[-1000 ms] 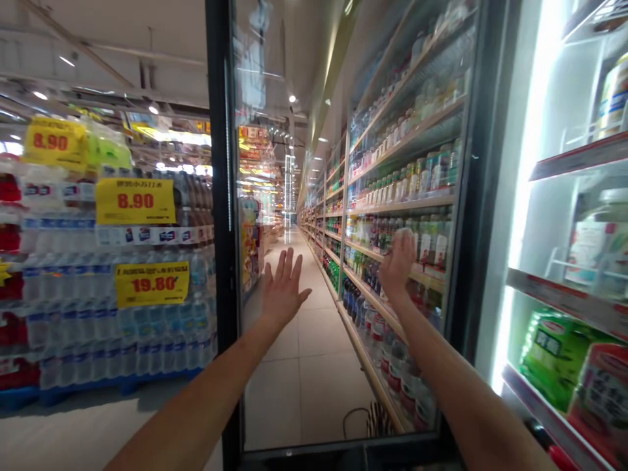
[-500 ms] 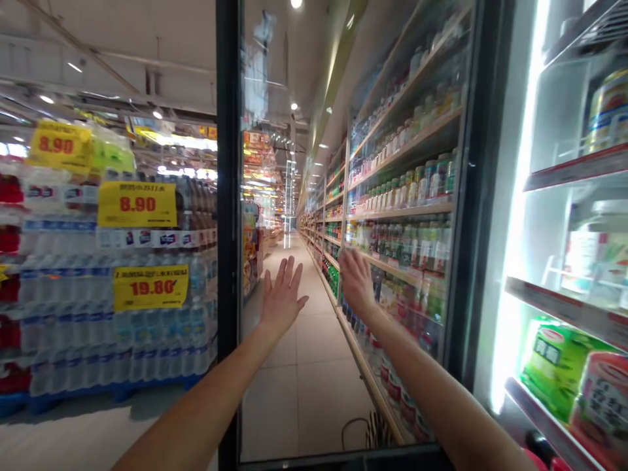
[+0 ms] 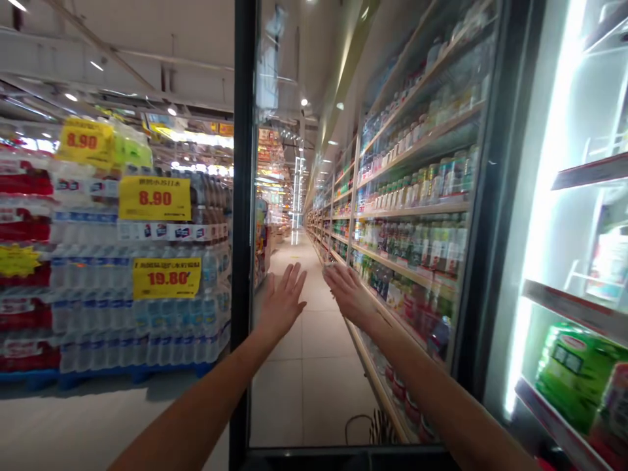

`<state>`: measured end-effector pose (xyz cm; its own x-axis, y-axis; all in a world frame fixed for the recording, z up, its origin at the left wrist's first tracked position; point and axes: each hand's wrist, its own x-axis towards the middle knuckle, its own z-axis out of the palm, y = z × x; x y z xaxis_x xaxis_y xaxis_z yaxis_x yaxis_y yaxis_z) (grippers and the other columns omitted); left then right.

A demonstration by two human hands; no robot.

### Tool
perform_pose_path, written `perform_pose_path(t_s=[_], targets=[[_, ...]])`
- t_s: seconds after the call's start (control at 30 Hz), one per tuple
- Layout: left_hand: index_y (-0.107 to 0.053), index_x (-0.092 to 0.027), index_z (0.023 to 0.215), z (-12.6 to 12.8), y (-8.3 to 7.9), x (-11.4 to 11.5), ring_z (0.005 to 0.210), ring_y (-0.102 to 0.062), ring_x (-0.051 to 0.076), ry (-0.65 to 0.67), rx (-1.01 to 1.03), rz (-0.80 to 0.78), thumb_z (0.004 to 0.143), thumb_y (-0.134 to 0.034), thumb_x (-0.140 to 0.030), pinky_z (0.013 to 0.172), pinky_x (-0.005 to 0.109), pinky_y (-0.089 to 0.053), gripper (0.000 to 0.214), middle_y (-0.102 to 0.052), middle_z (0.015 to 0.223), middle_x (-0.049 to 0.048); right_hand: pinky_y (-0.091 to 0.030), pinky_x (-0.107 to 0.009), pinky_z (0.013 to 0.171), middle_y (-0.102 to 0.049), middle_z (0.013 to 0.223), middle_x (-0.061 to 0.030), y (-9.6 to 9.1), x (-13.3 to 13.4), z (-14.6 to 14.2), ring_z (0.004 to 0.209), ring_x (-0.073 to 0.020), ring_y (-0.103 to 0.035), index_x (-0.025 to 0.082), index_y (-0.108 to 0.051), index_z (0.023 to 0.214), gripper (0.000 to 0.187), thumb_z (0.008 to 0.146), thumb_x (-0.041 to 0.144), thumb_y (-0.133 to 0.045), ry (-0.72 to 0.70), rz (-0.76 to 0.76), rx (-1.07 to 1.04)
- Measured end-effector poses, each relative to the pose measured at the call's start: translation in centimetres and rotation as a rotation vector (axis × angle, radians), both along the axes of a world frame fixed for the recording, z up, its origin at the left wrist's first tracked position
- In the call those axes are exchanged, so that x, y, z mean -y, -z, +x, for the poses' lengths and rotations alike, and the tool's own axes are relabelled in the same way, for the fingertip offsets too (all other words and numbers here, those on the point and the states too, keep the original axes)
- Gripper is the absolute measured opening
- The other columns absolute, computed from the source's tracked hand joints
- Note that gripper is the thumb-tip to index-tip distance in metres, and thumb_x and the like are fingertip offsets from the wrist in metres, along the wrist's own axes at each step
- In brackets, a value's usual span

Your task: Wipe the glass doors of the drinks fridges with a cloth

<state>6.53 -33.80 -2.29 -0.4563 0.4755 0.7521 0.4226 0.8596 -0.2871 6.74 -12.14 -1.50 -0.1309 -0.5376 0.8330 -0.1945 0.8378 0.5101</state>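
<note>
A glass cooler door (image 3: pixel 373 163) with a black frame stands swung out in front of me. My left hand (image 3: pixel 283 302) lies flat on the glass with its fingers stretched out. Close to its right, my right hand (image 3: pixel 346 291) also rests open against the pane, fingers pointing up and left. Neither hand holds anything. Through the glass I see a long aisle with drink shelves (image 3: pixel 417 209).
At the right the lit cooler interior (image 3: pixel 574 307) shows shelves with green packages (image 3: pixel 574 373). Stacks of bottled water (image 3: pixel 147 327) with yellow price signs stand at the left. A wire basket (image 3: pixel 366 428) shows low behind the glass.
My right hand has slid leftward across the glass toward my left hand. The door and the view have shifted slightly to the right.
</note>
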Motion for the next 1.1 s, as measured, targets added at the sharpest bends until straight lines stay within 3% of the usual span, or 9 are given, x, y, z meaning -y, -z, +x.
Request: perform_pose_path(t_s=[0.17,0.23,0.4,0.6,0.67,0.8,0.87,1.0,1.1], targets=[[-0.024,-0.018,0.141,0.1,0.4,0.6,0.139,-0.014,0.024,-0.013,0.01,-0.015,0.085,-0.049,-0.034,0.109,0.055,-0.018,0.064,-0.015,0.149,0.0084,-0.022,-0.048,0.11,-0.046,0.137,-0.0111,-1.6,0.5,-0.7,0.139,-0.0221,-0.018,0.018,-0.046,0.132,0.045,0.089,0.015,-0.032,0.029,-0.427,-0.111],[-0.024,-0.017,0.141,0.2,0.5,0.6,0.139,-0.014,0.024,-0.019,0.008,-0.006,0.085,-0.05,-0.034,0.109,0.054,-0.018,0.065,-0.014,0.149,0.0087,-0.022,-0.048,0.11,-0.047,0.136,-0.011,-0.9,0.8,-0.7,0.139,-0.022,-0.017,0.017,-0.045,0.132,0.045,0.089,0.013,-0.032,0.014,-0.373,-0.102],[-0.024,-0.018,0.141,0.2,0.8,1.1,0.139,-0.016,0.023,-0.01,0.013,-0.022,0.084,-0.051,-0.034,0.11,0.053,-0.018,0.065,-0.018,0.149,0.0084,-0.023,-0.043,0.11,-0.051,0.133,-0.0073,0.8,1.2,-0.2,0.137,-0.0192,-0.023,0.02,-0.047,0.13,0.047,0.086,0.009,-0.037,-0.02,0.042,0.072],[-0.023,-0.018,0.142,0.3,1.8,1.7,0.139,-0.015,0.023,-0.037,0.012,-0.027,0.083,-0.052,-0.035,0.109,0.053,-0.02,0.067,-0.017,0.149,0.0085,-0.023,-0.049,0.109,-0.044,0.138,-0.0118,-2.9,1.7,-1.0,0.138,-0.0226,-0.018,0.018,-0.041,0.135,0.048,0.088,0.013,-0.032,-0.002,-0.414,-0.117],[-0.024,-0.018,0.142,0.4,2.3,2.1,0.139,-0.016,0.023,-0.041,0.018,-0.032,0.084,-0.051,-0.036,0.109,0.053,-0.021,0.066,-0.017,0.149,0.0082,-0.023,-0.049,0.109,-0.044,0.138,-0.0108,-1.7,2.4,-1.0,0.139,-0.0222,-0.018,0.019,-0.04,0.136,0.05,0.087,0.011,-0.032,-0.032,-0.313,-0.057],[-0.029,-0.017,0.14,0.2,3.2,3.6,0.137,-0.021,0.023,-0.035,0.02,-0.066,0.084,-0.05,-0.037,0.109,0.053,-0.022,0.063,-0.022,0.148,0.0087,-0.026,-0.045,0.109,-0.048,0.136,-0.0084,1.0,3.9,-0.9,0.137,-0.0209,-0.023,0.019,-0.044,0.133,0.049,0.086,0.009,-0.038,-0.074,0.097,0.116],[-0.032,-0.016,0.139,0.3,3.0,4.5,0.137,-0.022,0.024,-0.043,0.003,-0.054,0.084,-0.05,-0.037,0.109,0.052,-0.021,0.062,-0.024,0.147,0.0098,-0.024,-0.045,0.109,-0.048,0.136,-0.0084,-0.1,4.8,-1.2,0.137,-0.0216,-0.022,0.018,-0.045,0.132,0.047,0.087,0.01,-0.037,-0.058,0.081,0.1],[-0.032,-0.014,0.139,0.8,1.4,6.3,0.138,-0.02,0.023,-0.048,-0.071,0.035,0.084,-0.047,-0.032,0.111,0.05,-0.013,0.059,-0.023,0.148,0.0107,-0.021,-0.048,0.109,-0.042,0.141,-0.0103,-4.3,7.7,-2.0,0.137,-0.026,-0.021,0.012,-0.045,0.132,0.045,0.088,0.01,-0.035,-0.014,-0.185,-0.002],[-0.03,-0.01,0.139,1.0,0.1,7.7,0.138,-0.017,0.024,-0.092,-0.116,0.152,0.085,-0.046,-0.029,0.112,0.049,-0.011,0.06,-0.021,0.148,0.0132,-0.022,-0.048,0.109,-0.041,0.141,-0.0093,-3.7,10.0,-2.1,0.135,-0.027,-0.025,0.012,-0.045,0.132,0.046,0.087,0.009,-0.035,-0.033,-0.055,0.076]])
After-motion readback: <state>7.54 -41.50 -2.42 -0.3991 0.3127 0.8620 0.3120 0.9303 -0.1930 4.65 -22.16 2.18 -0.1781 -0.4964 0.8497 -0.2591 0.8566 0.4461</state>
